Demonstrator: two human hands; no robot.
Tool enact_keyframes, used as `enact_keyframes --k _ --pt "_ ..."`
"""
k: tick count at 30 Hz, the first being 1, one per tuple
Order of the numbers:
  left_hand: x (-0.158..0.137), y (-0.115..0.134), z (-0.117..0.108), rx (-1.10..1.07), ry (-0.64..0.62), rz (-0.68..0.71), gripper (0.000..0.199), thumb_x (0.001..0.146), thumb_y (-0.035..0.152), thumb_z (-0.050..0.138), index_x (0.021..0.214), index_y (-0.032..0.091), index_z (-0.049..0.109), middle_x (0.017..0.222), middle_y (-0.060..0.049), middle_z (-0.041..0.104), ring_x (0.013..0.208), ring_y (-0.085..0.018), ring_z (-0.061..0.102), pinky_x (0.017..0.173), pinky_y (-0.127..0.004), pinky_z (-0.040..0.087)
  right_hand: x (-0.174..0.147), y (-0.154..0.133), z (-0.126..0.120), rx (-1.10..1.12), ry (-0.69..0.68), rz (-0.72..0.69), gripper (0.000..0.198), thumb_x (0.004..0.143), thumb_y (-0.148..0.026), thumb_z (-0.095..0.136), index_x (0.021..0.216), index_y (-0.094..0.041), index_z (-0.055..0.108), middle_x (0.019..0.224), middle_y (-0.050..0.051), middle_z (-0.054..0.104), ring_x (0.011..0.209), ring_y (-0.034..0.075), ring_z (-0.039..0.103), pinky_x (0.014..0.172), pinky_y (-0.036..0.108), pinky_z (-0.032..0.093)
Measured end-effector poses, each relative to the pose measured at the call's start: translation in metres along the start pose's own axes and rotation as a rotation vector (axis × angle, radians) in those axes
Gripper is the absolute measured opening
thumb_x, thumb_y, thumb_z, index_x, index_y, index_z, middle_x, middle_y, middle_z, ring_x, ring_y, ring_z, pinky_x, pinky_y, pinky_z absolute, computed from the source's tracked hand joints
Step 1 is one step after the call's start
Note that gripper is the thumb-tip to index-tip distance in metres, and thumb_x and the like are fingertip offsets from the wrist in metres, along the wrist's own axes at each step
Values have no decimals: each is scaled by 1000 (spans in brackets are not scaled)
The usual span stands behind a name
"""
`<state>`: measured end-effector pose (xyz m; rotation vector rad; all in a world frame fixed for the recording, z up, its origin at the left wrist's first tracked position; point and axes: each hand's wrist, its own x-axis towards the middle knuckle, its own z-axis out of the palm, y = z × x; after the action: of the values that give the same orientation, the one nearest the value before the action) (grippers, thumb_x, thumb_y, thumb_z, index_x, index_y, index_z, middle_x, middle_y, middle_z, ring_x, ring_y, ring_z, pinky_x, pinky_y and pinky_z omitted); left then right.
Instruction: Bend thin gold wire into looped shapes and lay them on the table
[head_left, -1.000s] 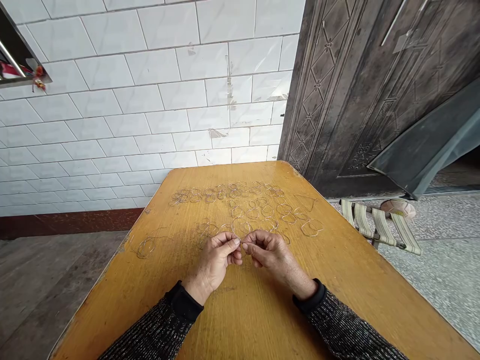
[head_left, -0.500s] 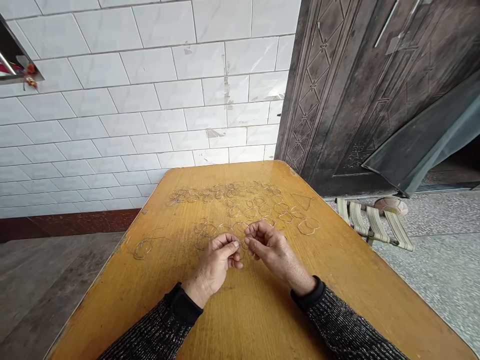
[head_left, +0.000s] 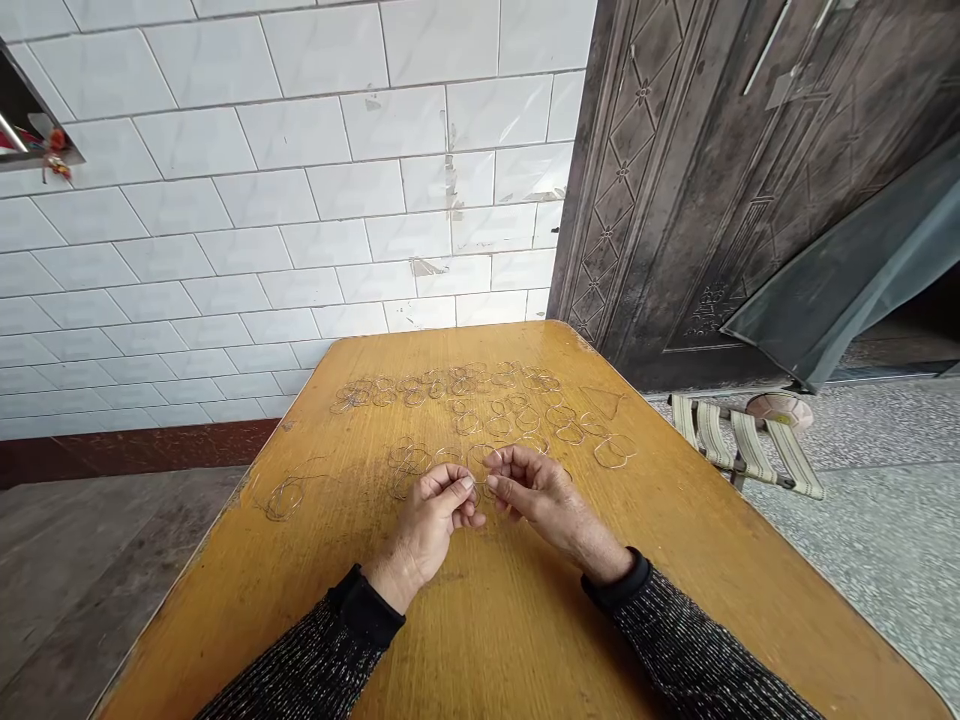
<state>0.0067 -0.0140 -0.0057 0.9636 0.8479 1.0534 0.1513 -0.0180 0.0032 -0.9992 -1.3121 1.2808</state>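
Above the middle of the wooden table (head_left: 480, 640), my left hand (head_left: 435, 520) and my right hand (head_left: 544, 500) face each other, fingertips a small gap apart. Each hand is closed in a pinch of thumb and forefinger. A thin wire (head_left: 480, 480) seems to run between the pinches; its ends are hidden in the fingers. Just beyond my hands lie bent wire loops (head_left: 409, 458), partly covered by them. More wire loops shaped like petals (head_left: 566, 424) lie in rows farther back.
A loose coil of wire (head_left: 285, 496) lies at the table's left. White wall tiles (head_left: 292, 240) rise behind the far edge. A dark carved door (head_left: 675, 200) stands at the right, with a striped folding stool (head_left: 750, 440) on the floor below it.
My hands stay nearly in place, still pinching. My right fingertips have shifted slightly left. The whole view has moved very slightly.
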Motion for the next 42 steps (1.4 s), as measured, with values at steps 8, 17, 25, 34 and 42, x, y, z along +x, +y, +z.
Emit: enact_keyframes --k 8,17,25,34,42 --pt "-4 -1 3 285 -68 29 14 70 28 56 67 15 51 57 3 44 49 -7 40 47 -22 38 -1 -2 -6 -357 129 -190 19 78 -35 51 71 -17 56 54 -4 46 45 8 40 43 21 35" --pt "-10 1 8 538 -108 59 10 70 23 52 63 16 49 57 4 39 53 -8 34 48 -21 27 -2 1 -4 -630 250 -317 19 77 -25 52 60 -17 53 52 -3 50 48 9 43 48 21 33" --pt "-3 -2 0 166 1 17 14 70 28 59 69 16 51 61 3 47 54 -7 43 49 -19 33 1 6 0 -290 166 -188 24 81 -39 47 85 -16 53 60 -3 49 41 8 43 40 20 36" --pt "0 2 -2 26 59 12 20 70 32 64 80 16 58 79 -2 58 74 -12 55 56 -21 44 3 17 3 -311 -18 -42 21 78 -32 50 65 -16 52 46 -4 47 41 7 40 41 19 29" --pt "0 7 -2 151 70 66 29 73 37 60 93 15 59 87 -7 62 81 -18 60 61 -27 49 3 11 -2 -240 17 -22 24 78 -36 50 63 -17 50 42 -6 45 37 7 40 40 19 30"
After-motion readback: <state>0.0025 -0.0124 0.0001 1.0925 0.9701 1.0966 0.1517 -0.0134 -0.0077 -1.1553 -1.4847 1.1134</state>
